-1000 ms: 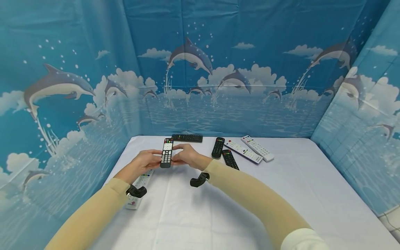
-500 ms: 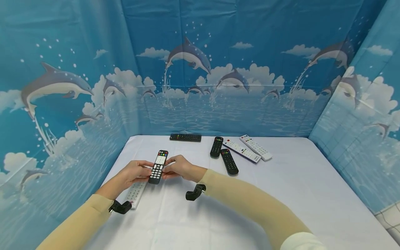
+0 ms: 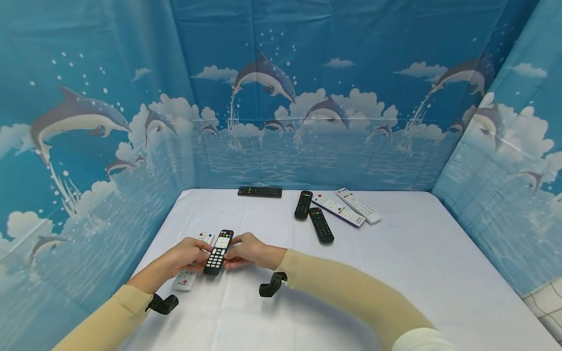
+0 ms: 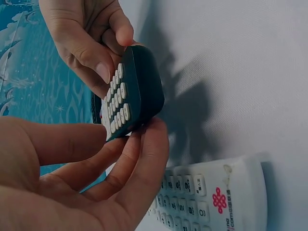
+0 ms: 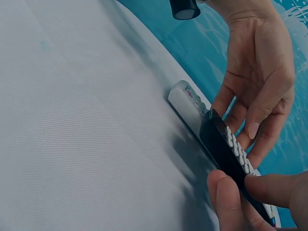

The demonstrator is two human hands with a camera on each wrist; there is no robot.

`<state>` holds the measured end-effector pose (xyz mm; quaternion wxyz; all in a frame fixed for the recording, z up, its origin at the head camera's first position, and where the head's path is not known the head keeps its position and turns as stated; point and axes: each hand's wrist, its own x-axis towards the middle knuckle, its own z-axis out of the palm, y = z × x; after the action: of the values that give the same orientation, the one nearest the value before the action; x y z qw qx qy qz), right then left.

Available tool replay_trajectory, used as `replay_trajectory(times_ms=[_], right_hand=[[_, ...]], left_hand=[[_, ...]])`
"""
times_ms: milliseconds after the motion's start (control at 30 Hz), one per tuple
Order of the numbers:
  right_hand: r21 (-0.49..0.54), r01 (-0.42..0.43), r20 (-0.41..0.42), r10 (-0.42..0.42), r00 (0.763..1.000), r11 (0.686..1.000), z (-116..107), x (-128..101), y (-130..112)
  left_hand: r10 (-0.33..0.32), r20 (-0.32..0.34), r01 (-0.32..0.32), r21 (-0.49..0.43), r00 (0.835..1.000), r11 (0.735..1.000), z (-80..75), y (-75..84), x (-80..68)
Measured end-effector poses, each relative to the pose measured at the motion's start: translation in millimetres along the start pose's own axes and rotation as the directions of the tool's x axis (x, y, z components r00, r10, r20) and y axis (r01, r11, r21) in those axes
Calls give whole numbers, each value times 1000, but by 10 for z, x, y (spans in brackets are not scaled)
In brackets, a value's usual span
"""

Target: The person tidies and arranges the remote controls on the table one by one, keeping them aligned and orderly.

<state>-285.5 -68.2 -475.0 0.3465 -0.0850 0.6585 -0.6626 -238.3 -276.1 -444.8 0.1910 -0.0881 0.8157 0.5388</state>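
Hands (image 3: 189,253) (image 3: 248,250) had lowered the black remote (image 3: 218,252), both pinching it, beside the white remote (image 3: 191,271) under the left one.

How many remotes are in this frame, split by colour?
Black remotes: 4, namely the held one, one by the backdrop and two mid-table.
White remotes: 3, namely one beside the left hand and two at the far right.
Total: 7

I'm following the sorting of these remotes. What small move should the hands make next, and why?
Probably lower the black remote the last bit onto the tablecloth, beside the white remote. Both the left hand and the right hand pinch it by its edges, low over the cloth, right next to the white one.
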Motion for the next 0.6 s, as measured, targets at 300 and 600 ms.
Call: replay_trajectory(times_ms=[300,600], right_hand=[[-97,11,-104,-21,994,995,137,24,92],[-222,36,-176,-76,982,974,211,19,163]], left_hand=[[-39,-9,39,57,999,998,65,18,-52],[-9,-76,22,175,997,984,120,56,-48]])
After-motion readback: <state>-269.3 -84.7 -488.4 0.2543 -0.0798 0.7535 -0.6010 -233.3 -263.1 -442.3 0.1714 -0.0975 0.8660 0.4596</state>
